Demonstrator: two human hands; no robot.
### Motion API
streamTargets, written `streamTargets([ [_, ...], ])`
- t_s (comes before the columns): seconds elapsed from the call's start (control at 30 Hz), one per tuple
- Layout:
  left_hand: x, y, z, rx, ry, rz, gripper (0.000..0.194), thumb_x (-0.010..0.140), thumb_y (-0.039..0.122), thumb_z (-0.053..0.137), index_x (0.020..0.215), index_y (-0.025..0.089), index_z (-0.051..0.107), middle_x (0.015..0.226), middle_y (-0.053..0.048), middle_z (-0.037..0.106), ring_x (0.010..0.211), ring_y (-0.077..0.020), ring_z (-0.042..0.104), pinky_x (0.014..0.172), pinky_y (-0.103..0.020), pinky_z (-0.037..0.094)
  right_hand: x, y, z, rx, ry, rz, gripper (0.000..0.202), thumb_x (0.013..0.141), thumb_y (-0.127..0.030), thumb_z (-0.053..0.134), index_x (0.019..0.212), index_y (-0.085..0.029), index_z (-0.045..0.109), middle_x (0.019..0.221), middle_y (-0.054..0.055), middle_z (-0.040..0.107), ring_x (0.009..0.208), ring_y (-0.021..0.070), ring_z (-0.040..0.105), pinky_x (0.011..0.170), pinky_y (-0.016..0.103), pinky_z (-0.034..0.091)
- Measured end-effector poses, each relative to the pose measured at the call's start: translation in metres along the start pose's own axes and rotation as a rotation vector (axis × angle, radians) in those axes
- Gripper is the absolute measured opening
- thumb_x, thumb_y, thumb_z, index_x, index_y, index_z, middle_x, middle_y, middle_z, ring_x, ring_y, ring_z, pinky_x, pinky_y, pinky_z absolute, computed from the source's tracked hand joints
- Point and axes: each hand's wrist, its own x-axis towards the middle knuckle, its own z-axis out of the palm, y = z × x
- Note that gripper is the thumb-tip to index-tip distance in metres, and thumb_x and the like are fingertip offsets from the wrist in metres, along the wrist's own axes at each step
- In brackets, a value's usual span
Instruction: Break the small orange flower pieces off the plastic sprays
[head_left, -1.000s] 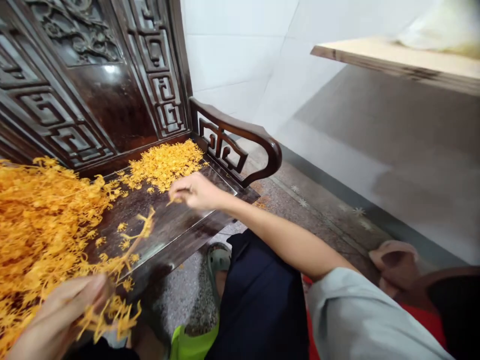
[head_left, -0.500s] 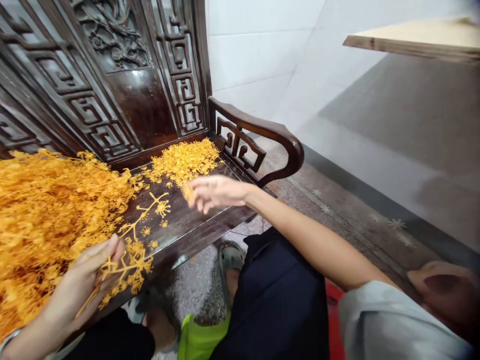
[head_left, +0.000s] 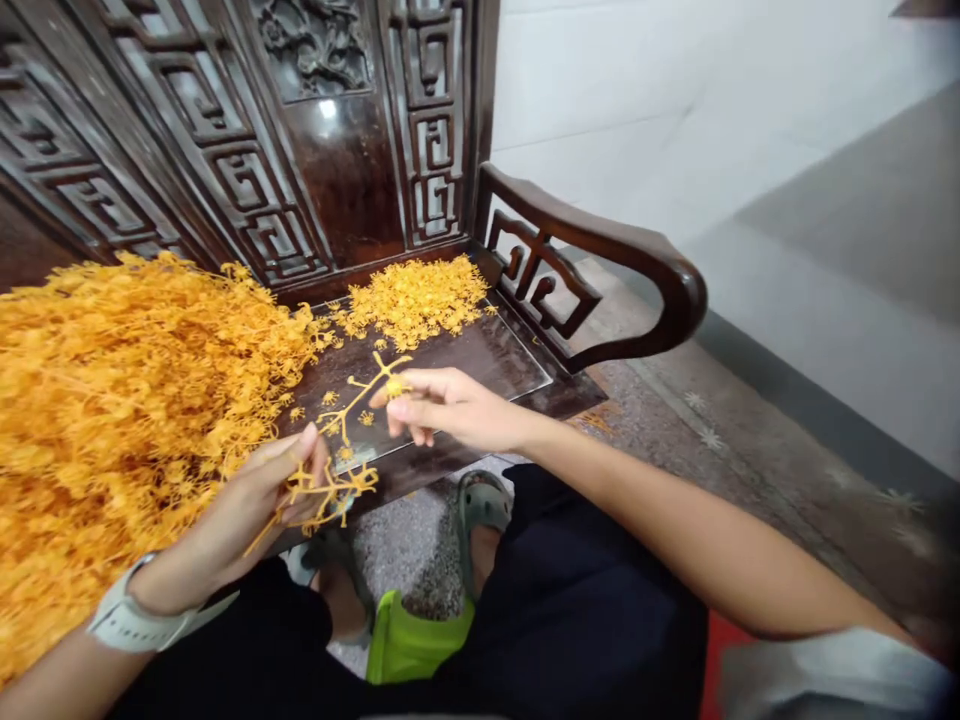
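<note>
My left hand (head_left: 251, 500) is closed around a yellow branching stem (head_left: 346, 412), whose thin forked twigs stick out above and beside the fingers. At the stem's upper end, my right hand (head_left: 461, 405) pinches a small yellow flower piece (head_left: 395, 386) between thumb and forefinger. Whether this piece is still joined to the stem, I cannot tell. A big heap of yellow flower sprigs (head_left: 150, 370) lies to the left of my hands. Beyond my right hand is a smaller pile of loose yellow flower pieces (head_left: 420, 300), and several single ones lie scattered between.
Everything lies on a dark wooden bench seat (head_left: 495, 365) with a carved backrest (head_left: 349, 180) and a curved armrest (head_left: 667, 280) on the right. Below are a bright green plastic object (head_left: 416, 640) and my clog (head_left: 484, 505). A pale wall (head_left: 600, 90) rises behind.
My right hand has come back from near the small pile to the stem. The left hand's stem now bears fewer flower pieces. The view has shifted left, so the bench appears farther right.
</note>
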Motion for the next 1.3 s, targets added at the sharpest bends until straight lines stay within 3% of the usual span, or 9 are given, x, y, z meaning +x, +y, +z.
streamTargets([
  [0.23,0.0,-0.003,-0.007,0.061,-0.058,0.04,0.06,0.092,0.063,0.079,0.059,0.017,0.058,0.054,0.001,0.045,0.049,-0.0095,0.037,0.048,-0.023,0.029,-0.001,-0.001,-0.008,0.106,0.103,-0.145,0.039,0.094,-0.049,0.083,0.076,-0.017,0.069,0.061,-0.003,0.06,0.053,0.0077,0.049,0.054,0.026,0.035],
  [0.5,-0.015,0.013,-0.029,-0.14,0.037,0.063,0.057,0.082,0.055,0.088,0.051,0.019,0.056,0.048,0.0,0.044,0.047,-0.0129,0.045,0.05,-0.026,0.04,-0.011,-0.005,-0.087,0.003,0.485,-0.361,0.033,0.091,-0.04,0.085,0.075,-0.023,0.062,0.062,-0.007,0.046,0.056,0.0089,0.039,0.057,0.025,0.038],
  [0.57,-0.01,0.017,-0.038,-0.11,0.104,0.095,0.052,0.085,0.051,0.086,0.055,0.018,0.059,0.051,0.0,0.048,0.047,-0.0115,0.045,0.049,-0.025,0.04,-0.016,0.001,-0.087,-0.213,0.223,-0.138,0.032,0.094,-0.044,0.081,0.077,-0.021,0.066,0.067,-0.004,0.056,0.062,0.0103,0.05,0.062,0.025,0.043],
  [0.7,0.005,0.018,-0.044,-0.095,0.066,0.126,0.048,0.103,0.043,0.067,0.064,0.017,0.061,0.052,0.001,0.046,0.049,-0.0099,0.042,0.055,-0.022,0.042,-0.024,0.018,-0.046,-0.698,-0.645,0.483,0.005,0.092,-0.017,0.077,0.087,-0.016,0.078,0.078,0.001,0.073,0.069,0.0128,0.062,0.066,0.026,0.044],
  [0.8,0.013,0.018,-0.042,-0.093,0.045,0.152,0.047,0.109,0.038,0.061,0.068,0.016,0.06,0.052,0.003,0.042,0.05,-0.0091,0.041,0.058,-0.021,0.042,-0.022,0.017,-0.025,-0.738,-0.763,0.541,0.015,0.091,-0.007,0.071,0.097,-0.015,0.081,0.083,0.003,0.076,0.07,0.0129,0.064,0.066,0.025,0.045],
  [0.87,0.014,0.017,-0.041,-0.088,0.027,0.15,0.045,0.109,0.038,0.061,0.069,0.016,0.059,0.053,0.004,0.041,0.05,-0.0091,0.041,0.057,-0.021,0.041,-0.016,0.007,-0.029,-0.476,-0.675,0.417,0.013,0.096,-0.018,0.071,0.105,-0.016,0.081,0.09,0.005,0.078,0.073,0.0138,0.067,0.069,0.026,0.05],
  [1.0,0.016,0.015,-0.039,-0.078,-0.001,0.133,0.041,0.109,0.041,0.062,0.075,0.017,0.06,0.055,0.004,0.042,0.052,-0.0099,0.042,0.057,-0.022,0.041,-0.003,-0.014,-0.051,0.171,0.074,-0.044,0.038,0.096,-0.054,0.074,0.114,-0.021,0.075,0.113,0.009,0.079,0.083,0.0159,0.069,0.074,0.029,0.059],
  [1.07,0.017,0.014,-0.039,-0.047,0.008,0.133,0.043,0.108,0.043,0.063,0.074,0.017,0.059,0.056,0.004,0.043,0.052,-0.0101,0.042,0.056,-0.021,0.041,0.002,-0.014,-0.054,0.324,0.287,-0.061,0.046,0.095,-0.059,0.071,0.12,-0.02,0.074,0.117,0.011,0.078,0.084,0.0166,0.069,0.072,0.029,0.06],
  [1.3,0.014,0.011,-0.037,0.125,-0.009,0.114,0.039,0.101,0.05,0.071,0.081,0.017,0.069,0.065,0.001,0.056,0.061,-0.0131,0.053,0.061,-0.023,0.046,0.006,0.013,-0.026,-0.003,0.205,0.194,0.021,0.096,-0.023,0.073,0.115,-0.016,0.072,0.094,0.004,0.074,0.066,0.0087,0.059,0.057,0.02,0.05],
])
